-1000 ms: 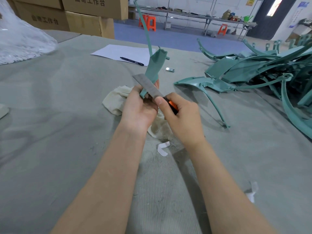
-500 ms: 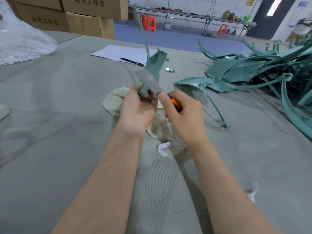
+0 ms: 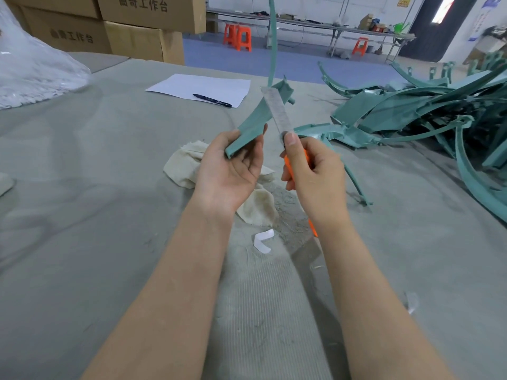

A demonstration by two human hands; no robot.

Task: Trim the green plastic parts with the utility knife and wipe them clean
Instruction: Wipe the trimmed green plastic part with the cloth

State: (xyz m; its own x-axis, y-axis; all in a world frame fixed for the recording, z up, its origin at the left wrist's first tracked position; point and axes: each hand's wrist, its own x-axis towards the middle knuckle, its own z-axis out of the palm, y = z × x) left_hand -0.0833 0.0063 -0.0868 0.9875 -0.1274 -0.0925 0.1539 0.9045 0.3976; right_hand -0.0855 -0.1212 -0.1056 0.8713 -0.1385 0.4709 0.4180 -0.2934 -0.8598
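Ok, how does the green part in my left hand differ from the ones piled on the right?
The held part is raised in the left hand; the piled parts lie on the table. The held part stands upright; the piled parts sprawl tangled. Both are green plastic.

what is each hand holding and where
The left hand holds the green part by its lower end; right hand grips the knife by its orange handle.

The hands have drawn apart. The right hand (image 3: 315, 171) has swung the utility knife (image 3: 276, 111) upright, off the green plastic part (image 3: 251, 126), and the left hand (image 3: 230, 167) has turned palm-up.
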